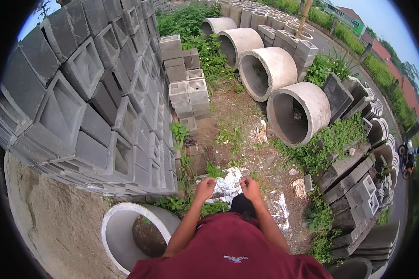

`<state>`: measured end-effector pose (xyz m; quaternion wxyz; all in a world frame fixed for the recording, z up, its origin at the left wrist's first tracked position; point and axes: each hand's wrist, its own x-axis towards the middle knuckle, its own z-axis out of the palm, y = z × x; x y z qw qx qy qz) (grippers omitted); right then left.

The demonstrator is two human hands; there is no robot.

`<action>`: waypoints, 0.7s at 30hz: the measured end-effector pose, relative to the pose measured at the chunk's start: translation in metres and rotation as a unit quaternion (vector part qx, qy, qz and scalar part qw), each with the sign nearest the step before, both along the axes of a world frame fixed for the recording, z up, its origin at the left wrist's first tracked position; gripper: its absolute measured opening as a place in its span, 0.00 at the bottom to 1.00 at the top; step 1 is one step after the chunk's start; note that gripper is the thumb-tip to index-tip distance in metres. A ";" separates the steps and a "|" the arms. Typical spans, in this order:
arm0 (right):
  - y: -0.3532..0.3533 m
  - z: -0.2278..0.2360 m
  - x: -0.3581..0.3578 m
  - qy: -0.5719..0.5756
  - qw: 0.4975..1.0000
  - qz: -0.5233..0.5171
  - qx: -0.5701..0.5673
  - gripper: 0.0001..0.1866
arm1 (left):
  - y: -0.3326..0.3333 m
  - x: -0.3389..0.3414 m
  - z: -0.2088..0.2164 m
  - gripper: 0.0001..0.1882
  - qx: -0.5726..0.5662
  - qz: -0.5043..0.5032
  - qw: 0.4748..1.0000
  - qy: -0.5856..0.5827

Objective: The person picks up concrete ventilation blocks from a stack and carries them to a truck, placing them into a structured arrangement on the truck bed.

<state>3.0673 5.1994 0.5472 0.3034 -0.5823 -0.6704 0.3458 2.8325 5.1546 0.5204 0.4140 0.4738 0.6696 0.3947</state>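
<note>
Maroon shirt (233,242) cloth is filling the lower edge, and both bare forearms are reaching forward past it. The left hand (206,189) and the right hand (250,187) are hovering well apart, level with each other, fingers curling inward; whether either is pinching something thin, I cannot tell. Between and just beyond them, a ragged white patch (229,182) is lying on the ground, with neither hand clearly nearer. Its longer run seems to be slanting from lower left to upper right, though the ragged edges are leaving that uncertain. Just below the right hand a dark shape (242,204) is showing, its kind unclear.

To the left, a concrete ring (108,232) is holding a brown mound (146,239). Farther off to the right, a weathered pipe section (319,104) is lying on its side, mouth facing the path, with small litter (297,115) inside. Hollow blocks (86,111) are towering on the left.
</note>
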 end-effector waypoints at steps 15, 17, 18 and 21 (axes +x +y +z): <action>0.503 0.013 -0.057 0.001 0.985 0.166 0.049 0.12 | 0.433 -0.022 -0.006 0.16 0.065 0.149 0.986 -0.043; 0.548 0.017 -0.072 -0.029 0.984 0.170 0.054 0.12 | 0.474 -0.025 0.001 0.16 0.063 0.159 0.984 -0.057; 0.568 0.022 -0.079 0.012 0.983 0.179 0.034 0.14 | 0.493 -0.026 0.004 0.16 0.064 0.162 0.983 -0.062; 0.617 0.014 -0.102 0.015 0.981 0.189 0.034 0.15 | 0.545 -0.043 -0.001 0.14 0.053 0.181 0.978 -0.085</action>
